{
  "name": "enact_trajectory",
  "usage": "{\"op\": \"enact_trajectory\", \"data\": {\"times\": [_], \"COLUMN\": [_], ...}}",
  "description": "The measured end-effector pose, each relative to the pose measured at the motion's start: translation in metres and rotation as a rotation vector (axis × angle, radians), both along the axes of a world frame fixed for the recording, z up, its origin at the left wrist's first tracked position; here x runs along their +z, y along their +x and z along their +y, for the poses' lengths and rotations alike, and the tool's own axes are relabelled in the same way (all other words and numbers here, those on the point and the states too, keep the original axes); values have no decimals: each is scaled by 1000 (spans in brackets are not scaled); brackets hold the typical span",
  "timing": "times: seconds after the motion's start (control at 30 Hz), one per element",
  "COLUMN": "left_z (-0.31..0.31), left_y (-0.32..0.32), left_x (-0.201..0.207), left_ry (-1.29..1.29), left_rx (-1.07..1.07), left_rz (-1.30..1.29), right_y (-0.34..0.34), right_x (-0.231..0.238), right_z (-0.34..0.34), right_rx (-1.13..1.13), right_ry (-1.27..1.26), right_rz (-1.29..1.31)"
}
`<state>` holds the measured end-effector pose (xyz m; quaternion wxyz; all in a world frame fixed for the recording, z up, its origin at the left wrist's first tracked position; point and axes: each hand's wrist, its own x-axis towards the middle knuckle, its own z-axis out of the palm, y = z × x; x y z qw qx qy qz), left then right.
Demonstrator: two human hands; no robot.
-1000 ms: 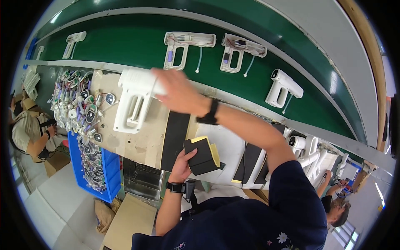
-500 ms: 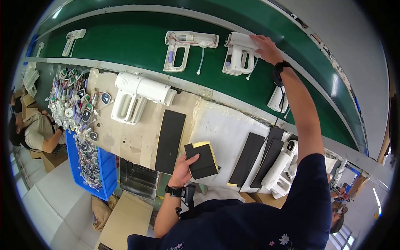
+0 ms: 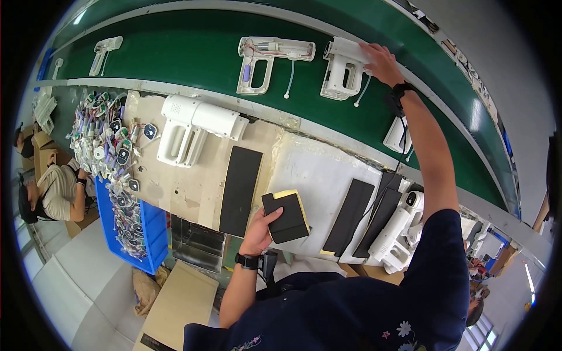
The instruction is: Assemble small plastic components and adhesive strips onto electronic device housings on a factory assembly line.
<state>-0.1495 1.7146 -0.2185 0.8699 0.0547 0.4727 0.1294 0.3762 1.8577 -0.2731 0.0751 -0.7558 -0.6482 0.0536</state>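
Note:
My left hand [image 3: 257, 233] grips a small stack of black foam pads [image 3: 287, 217] with yellow backing at the edge, thumb on top. Far out on the green conveyor belt, my right hand [image 3: 384, 63] is closed over the barrel end of a white gun-shaped housing [image 3: 342, 71]; its fingertips are partly hidden. A thin white-tipped tube hangs from that housing. Left of it lies an open half shell [image 3: 257, 75] with wires, a motor-like cylinder and a purple cell inside. An assembled white gun-shaped device [image 3: 199, 128] rests on the bench to the left.
Long black foam strips [image 3: 241, 190] lie on the bench. Another white device [image 3: 401, 231] stands near my right arm. A pile of wired parts [image 3: 105, 137] spills into a blue bin [image 3: 153, 234] at the left. A co-worker [image 3: 61, 190] sits beyond it.
The upper shell under my right hand now sits lined up with the lower half; before, it was offset. My left hand keeps its hold on the foam pads. The view has shifted slightly.

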Motion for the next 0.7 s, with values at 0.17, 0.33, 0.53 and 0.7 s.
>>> {"op": "enact_trajectory", "data": {"times": [0.17,0.33,0.53,0.7], "left_z": [-2,1,3,-4], "left_y": [-2,3,4,-9], "left_x": [-6,-2,-4,11], "left_ry": [-12,-6,3,27], "left_rx": [2,-2,10,68], "left_rz": [-8,15,21,38], "right_y": [-8,3,-9,38], "right_x": [-1,-22,-44,-11], "right_z": [-5,-10,-19,54], "right_rx": [-12,1,-23,-95], "right_ry": [-30,-62,-78,-301], "right_rz": [14,2,-103,681]}}
